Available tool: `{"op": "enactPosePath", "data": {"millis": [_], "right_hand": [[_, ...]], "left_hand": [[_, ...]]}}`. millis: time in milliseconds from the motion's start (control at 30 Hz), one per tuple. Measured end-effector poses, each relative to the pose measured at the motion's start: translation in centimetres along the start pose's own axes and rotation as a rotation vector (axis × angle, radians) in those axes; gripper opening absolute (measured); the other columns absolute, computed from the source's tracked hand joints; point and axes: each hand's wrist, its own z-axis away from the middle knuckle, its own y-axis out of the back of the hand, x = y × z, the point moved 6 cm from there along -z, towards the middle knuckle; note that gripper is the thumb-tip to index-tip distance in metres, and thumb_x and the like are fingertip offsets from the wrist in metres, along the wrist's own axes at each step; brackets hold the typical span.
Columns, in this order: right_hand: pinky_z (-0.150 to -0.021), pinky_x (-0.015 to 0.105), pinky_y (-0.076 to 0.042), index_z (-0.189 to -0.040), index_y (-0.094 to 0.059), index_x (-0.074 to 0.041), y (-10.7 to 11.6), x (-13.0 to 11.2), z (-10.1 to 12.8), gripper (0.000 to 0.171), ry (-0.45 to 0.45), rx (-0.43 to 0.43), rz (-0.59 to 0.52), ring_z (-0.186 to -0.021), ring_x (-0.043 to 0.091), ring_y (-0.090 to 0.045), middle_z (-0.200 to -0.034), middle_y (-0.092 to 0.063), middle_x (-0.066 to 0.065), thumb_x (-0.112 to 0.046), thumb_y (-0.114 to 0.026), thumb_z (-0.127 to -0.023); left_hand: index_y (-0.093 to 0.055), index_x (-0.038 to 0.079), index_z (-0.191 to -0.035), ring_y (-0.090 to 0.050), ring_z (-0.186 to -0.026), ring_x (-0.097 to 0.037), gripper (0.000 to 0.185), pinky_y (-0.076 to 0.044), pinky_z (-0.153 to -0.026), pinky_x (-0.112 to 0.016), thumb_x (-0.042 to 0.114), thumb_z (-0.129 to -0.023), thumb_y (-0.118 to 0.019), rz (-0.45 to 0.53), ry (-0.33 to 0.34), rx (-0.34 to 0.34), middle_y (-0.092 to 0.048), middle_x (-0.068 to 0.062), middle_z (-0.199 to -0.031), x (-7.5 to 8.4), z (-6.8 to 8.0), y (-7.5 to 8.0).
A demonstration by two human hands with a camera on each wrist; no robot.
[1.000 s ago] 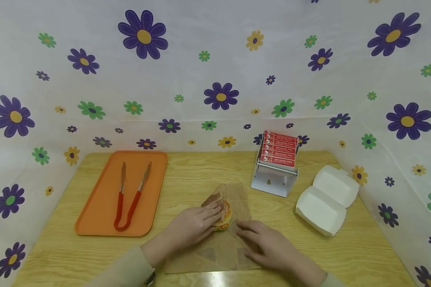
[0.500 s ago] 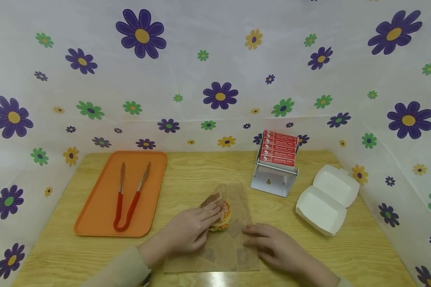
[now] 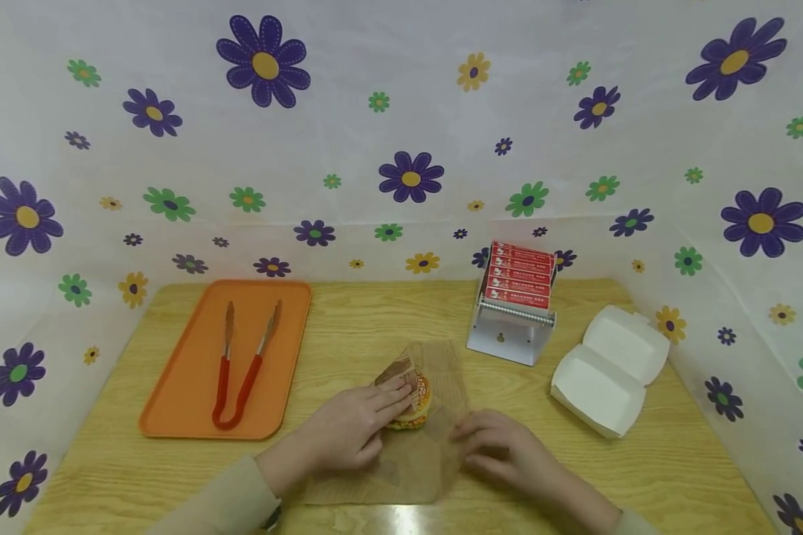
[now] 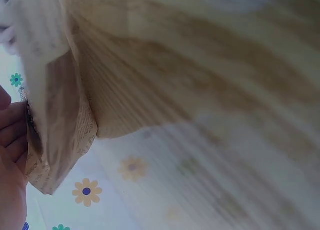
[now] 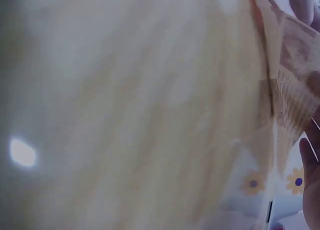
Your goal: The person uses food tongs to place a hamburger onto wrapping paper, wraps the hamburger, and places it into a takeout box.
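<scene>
Compared with a second ago, right hand (image 3: 508, 455) no longer flat on the brown wrapping paper (image 3: 415, 464): fingers now curled, pinching the paper's right edge and lifting it off the wooden table (image 3: 676, 475), so the near right corner that lay spread out has drawn in toward the middle. Judged from that, a fold of the right flap under way, with the flap raised but not yet laid over. Left hand (image 3: 358, 431) unmoved across the three head views, fingers straight and flat, pressing the already folded left flap down against the toy burger (image 3: 418, 405). Burger near the paper's far half, just beyond the left fingertips and partly under them, sesame top and orange side showing past the fold; just left of the right hand's pinch and a little beyond it, with only a short stretch of paper between. In the left wrist view, printed paper (image 4: 60, 115) standing up beside the palm; in the right wrist view, a blurred lifted edge of paper (image 5: 290, 84) near the fingers, grip itself not readable there. Off to the left, red-handled tongs (image 3: 244, 364) on an orange tray (image 3: 174, 401); to the right, an open white clamshell box (image 3: 609, 371) and a white holder of red packets (image 3: 518, 301).
</scene>
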Motion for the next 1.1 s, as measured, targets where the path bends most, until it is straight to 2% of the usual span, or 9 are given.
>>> {"op": "enactPosePath", "data": {"millis": [100, 200, 400, 567, 733, 833, 967, 1100], "right_hand": [[-0.106, 0.02, -0.054, -0.101, -0.078, -0.015, 0.3, 0.0, -1.1, 0.027, -0.034, 0.081, -0.118, -0.108, 0.02, -0.072, -0.11, -0.08, 0.005, 0.007, -0.08, -0.086], [-0.1, 0.02, -0.057, -0.101, -0.078, -0.01, 0.6, 0.2, -2.3, 0.026, -0.078, 0.157, -0.169, -0.101, 0.016, -0.073, -0.1, -0.08, 0.008, 0.012, -0.078, -0.085], [-0.094, 0.022, -0.059, -0.098, -0.079, -0.005, 0.5, 1.0, -4.4, 0.015, -0.259, 0.231, -0.145, -0.094, 0.003, -0.071, -0.095, -0.079, 0.009, 0.006, -0.078, -0.089], [-0.088, 0.032, -0.063, -0.093, -0.08, -0.006, 0.1, 1.6, -6.5, 0.009, -0.366, 0.282, -0.09, -0.091, 0.003, -0.071, -0.093, -0.081, 0.01, 0.002, -0.081, -0.089], [-0.092, 0.041, -0.062, -0.091, -0.081, -0.007, -0.8, 2.7, -8.1, 0.004, -0.489, 0.296, -0.111, -0.094, 0.014, -0.074, -0.095, -0.082, 0.008, -0.005, -0.084, -0.089], [-0.094, 0.044, -0.062, -0.092, -0.082, -0.007, -1.4, 3.5, -8.8, 0.004, -0.543, 0.289, -0.136, -0.094, 0.019, -0.075, -0.096, -0.082, 0.007, -0.009, -0.084, -0.089], [-0.093, 0.044, -0.063, -0.093, -0.082, -0.007, -2.2, 4.1, -9.6, 0.007, -0.556, 0.274, -0.127, -0.094, 0.023, -0.076, -0.095, -0.082, 0.007, -0.011, -0.086, -0.088], [-0.087, 0.034, -0.064, -0.091, -0.082, -0.01, -2.7, 4.1, -10.2, 0.007, -0.539, 0.266, -0.071, -0.092, 0.022, -0.076, -0.094, -0.082, 0.004, -0.01, -0.087, -0.086]], "left_hand": [[-0.058, 0.003, -0.151, -0.055, -0.148, -0.023, 0.064, -0.051, -0.118, -0.035, 0.016, -0.088, -0.066, 0.02, 0.005, -0.019, -0.056, -0.012, -0.159, -0.1, 0.0, 0.1], [-0.058, 0.003, -0.151, -0.053, -0.149, -0.023, 0.065, -0.05, -0.119, -0.036, 0.015, -0.088, -0.066, 0.038, 0.001, -0.026, -0.056, -0.012, -0.159, -0.1, 0.0, 0.2], [-0.057, 0.004, -0.152, -0.05, -0.152, -0.023, 0.064, -0.046, -0.123, -0.035, 0.017, -0.089, -0.066, 0.041, 0.0, -0.033, -0.054, -0.01, -0.161, -0.2, 0.1, 0.1], [-0.059, 0.004, -0.15, -0.051, -0.151, -0.024, 0.062, -0.047, -0.122, -0.036, 0.015, -0.089, -0.063, 0.091, 0.021, -0.016, -0.055, -0.01, -0.16, -0.4, 0.2, 0.0], [-0.068, 0.005, -0.141, -0.055, -0.147, -0.026, 0.05, -0.05, -0.12, -0.039, 0.016, -0.093, -0.06, 0.145, 0.037, 0.021, -0.059, -0.012, -0.156, -0.7, 0.3, -0.1], [-0.073, 0.007, -0.132, -0.061, -0.138, -0.025, 0.044, -0.057, -0.111, -0.037, 0.015, -0.091, -0.061, 0.17, 0.039, 0.061, -0.062, -0.012, -0.15, -0.8, 0.4, -0.2], [-0.075, 0.009, -0.123, -0.061, -0.127, -0.019, 0.038, -0.059, -0.104, -0.034, 0.011, -0.088, -0.06, 0.207, 0.027, 0.126, -0.06, -0.01, -0.14, -1.0, 0.6, -0.1], [-0.075, 0.008, -0.122, -0.062, -0.127, -0.02, 0.038, -0.055, -0.112, -0.038, 0.011, -0.087, -0.059, 0.228, 0.019, 0.165, -0.066, -0.006, -0.134, -1.2, 0.7, 0.2]]}}
